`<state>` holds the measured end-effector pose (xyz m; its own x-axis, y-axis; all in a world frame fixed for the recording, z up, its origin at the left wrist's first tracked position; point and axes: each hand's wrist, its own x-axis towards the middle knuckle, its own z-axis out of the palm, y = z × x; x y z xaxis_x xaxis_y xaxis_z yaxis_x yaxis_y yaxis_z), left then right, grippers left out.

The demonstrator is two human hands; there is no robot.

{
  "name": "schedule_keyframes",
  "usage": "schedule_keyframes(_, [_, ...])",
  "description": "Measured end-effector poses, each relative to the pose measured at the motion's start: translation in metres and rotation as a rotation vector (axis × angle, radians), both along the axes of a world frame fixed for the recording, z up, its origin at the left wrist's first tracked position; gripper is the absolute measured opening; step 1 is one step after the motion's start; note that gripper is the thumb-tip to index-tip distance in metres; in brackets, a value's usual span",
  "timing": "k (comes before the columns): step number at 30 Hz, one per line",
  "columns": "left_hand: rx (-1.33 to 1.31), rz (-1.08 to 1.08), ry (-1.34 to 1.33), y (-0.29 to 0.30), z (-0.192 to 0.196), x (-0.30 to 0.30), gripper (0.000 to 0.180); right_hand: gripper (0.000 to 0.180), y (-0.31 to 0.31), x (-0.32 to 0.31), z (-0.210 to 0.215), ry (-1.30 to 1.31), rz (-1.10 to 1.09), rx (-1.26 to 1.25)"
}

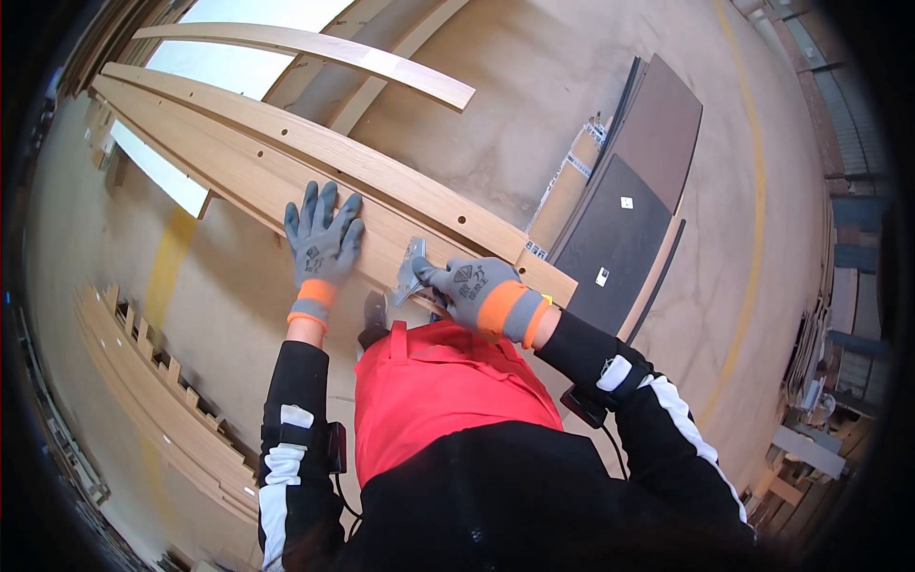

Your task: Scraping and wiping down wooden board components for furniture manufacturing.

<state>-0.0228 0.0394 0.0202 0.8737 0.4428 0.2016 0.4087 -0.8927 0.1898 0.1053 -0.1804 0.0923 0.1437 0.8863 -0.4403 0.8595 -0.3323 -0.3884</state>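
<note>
Nearest, red apron (434, 391) below both forearms. Right hand (477, 291) clenched around a small metal edge tool (412, 272), pressed to the near edge of the long oak-coloured panel (286, 176). Left hand (322, 243) released, fingers spread flat on the panel face, just left of the tool. Risk, as a judgement: tool skipping leftward toward the spread fingers if pushed too hard; panel sliding, since only a palm steadies it. Right of the panel, dark boards (624, 205) stacked on the concrete floor (534, 86). Farther off, a curved pale strip (315, 46). Tool's working edge hidden under the glove; panel support unseen.
</note>
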Motion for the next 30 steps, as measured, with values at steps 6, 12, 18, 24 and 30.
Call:
schedule_keyframes(6, [0.009, 0.011, -0.032, 0.001, -0.005, -0.005, 0.039, 0.044, -0.066, 0.033, 0.010, 0.057, 0.068, 0.132])
schedule_keyframes(12, [0.045, -0.003, -0.087, 0.006, -0.008, -0.005, 0.039, 0.044, -0.126, 0.041, 0.031, -0.085, 0.147, -0.132])
schedule_keyframes(18, [0.043, 0.004, -0.087, 0.003, -0.011, -0.003, 0.038, 0.044, -0.129, 0.026, 0.023, -0.137, 0.137, -0.132])
schedule_keyframes(24, [0.051, 0.020, -0.074, 0.002, -0.012, -0.005, 0.038, 0.044, -0.123, 0.016, 0.024, -0.229, 0.146, -0.229])
schedule_keyframes(30, [0.033, 0.034, -0.074, 0.001, -0.011, -0.004, 0.038, 0.048, -0.111, 0.007, 0.023, -0.240, 0.122, -0.254])
